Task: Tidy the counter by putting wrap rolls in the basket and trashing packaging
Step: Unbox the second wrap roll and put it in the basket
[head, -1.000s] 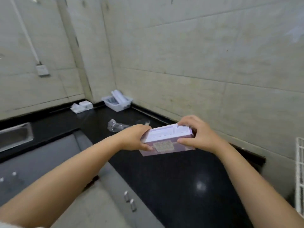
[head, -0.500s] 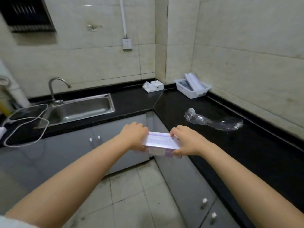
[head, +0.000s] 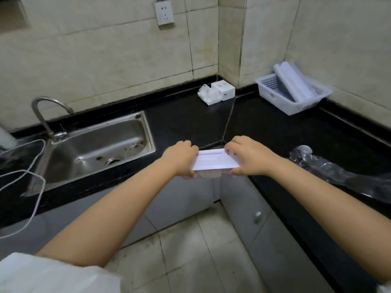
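Observation:
I hold a flat pale-purple packaging box (head: 213, 162) level in front of me, at the inner corner of the black counter (head: 275, 127). My left hand (head: 179, 158) grips its left end and my right hand (head: 247, 157) grips its right end. A white perforated basket (head: 273, 93) stands in the far right corner by the wall, with wrap rolls (head: 293, 81) leaning in it. Crumpled clear plastic wrapping (head: 338, 174) lies on the counter to my right.
A steel sink (head: 95, 144) with a tap (head: 45, 115) is set in the counter on the left. Two small white boxes (head: 216, 93) sit at the back corner. White wire loops (head: 23, 176) hang at the far left. Grey cabinets and tiled floor lie below.
My view has swung left from the right-hand wall to the sink corner. Both hands keep hold of the purple box, now level above the counter's inner corner.

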